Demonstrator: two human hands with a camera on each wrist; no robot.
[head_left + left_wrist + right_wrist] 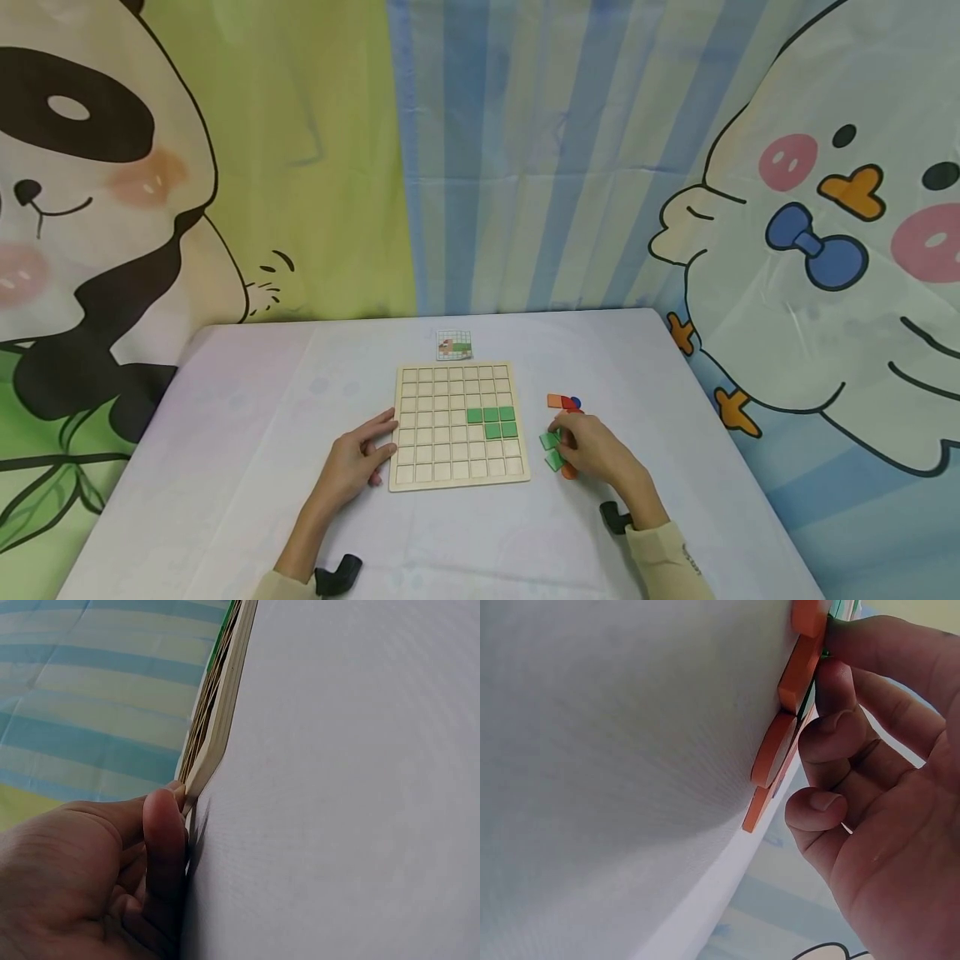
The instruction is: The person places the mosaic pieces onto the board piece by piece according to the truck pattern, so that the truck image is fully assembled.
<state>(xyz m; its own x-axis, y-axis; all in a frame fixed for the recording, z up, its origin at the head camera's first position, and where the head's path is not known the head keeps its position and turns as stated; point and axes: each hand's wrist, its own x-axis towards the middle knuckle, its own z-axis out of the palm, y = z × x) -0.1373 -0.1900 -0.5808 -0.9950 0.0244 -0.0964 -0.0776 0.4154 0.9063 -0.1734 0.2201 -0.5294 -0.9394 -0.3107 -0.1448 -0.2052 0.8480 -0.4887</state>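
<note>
A wooden grid board (459, 483) lies on the table, with several green square tiles (491, 414) set in cells at its right side. My left hand (350, 457) touches the board's left edge with thumb and forefinger; in the left wrist view its fingertips meet the board's corner (201, 776). To the right of the board, my right hand (596, 450) is over a small pile of pieces, its thumb and forefinger pinching a green square tile (549, 441). Another green tile (554, 460) lies just below. Orange pieces (774, 750) lie beside the right fingers, partly hidden in the head view.
A small picture card (454, 345) with a coloured grid pattern lies behind the board. Orange, red and blue pieces (564, 402) sit beyond the right hand. White cloth (465, 542) covers the table, and printed curtains (525, 167) hang behind it.
</note>
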